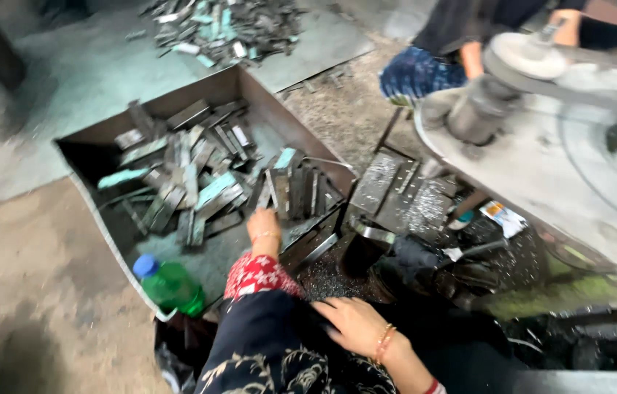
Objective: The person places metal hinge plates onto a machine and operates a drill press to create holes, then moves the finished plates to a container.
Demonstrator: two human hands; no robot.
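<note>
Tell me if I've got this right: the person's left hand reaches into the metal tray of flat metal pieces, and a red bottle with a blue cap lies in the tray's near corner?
Not quite: the bottle is green, not red, as the head view shows. The rest holds: its cap is blue, it lies in the near corner of the metal tray, and the left hand reaches in among the flat metal pieces.

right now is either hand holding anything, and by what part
The left hand reaches into the metal strips in the tray; its fingers are hidden, so a hold cannot be told. The right hand rests empty on dark cloth.
</note>
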